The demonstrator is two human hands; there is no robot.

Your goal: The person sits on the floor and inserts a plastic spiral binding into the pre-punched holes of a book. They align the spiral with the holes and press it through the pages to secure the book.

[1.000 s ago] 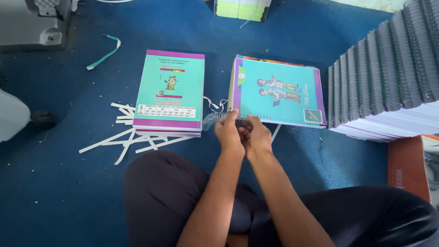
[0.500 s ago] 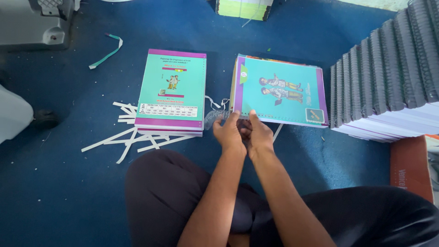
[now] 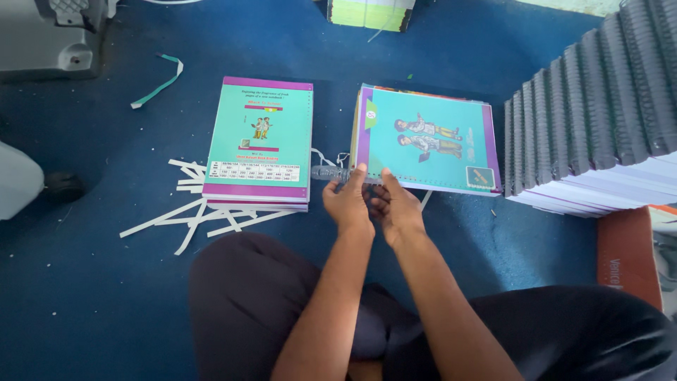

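Spiral binding coil (image 3: 331,173), clear plastic, lies along the near edge of the teal-covered notebook (image 3: 430,141) at twelve o'clock from the hands. Left hand (image 3: 347,203) pinches the coil; right hand (image 3: 396,208) presses fingers closed on the notebook's punched edge. Second notebook stack (image 3: 261,141) sits at ten o'clock, bound notebooks (image 3: 599,120) at two.

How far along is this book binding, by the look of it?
Looks partway. Done: a big row of bound books on the right, spirals showing. In hand: the left hand and right hand work a spiral coil at the near edge of the right pile. Left: that pile and the left pile, with no coils visible.
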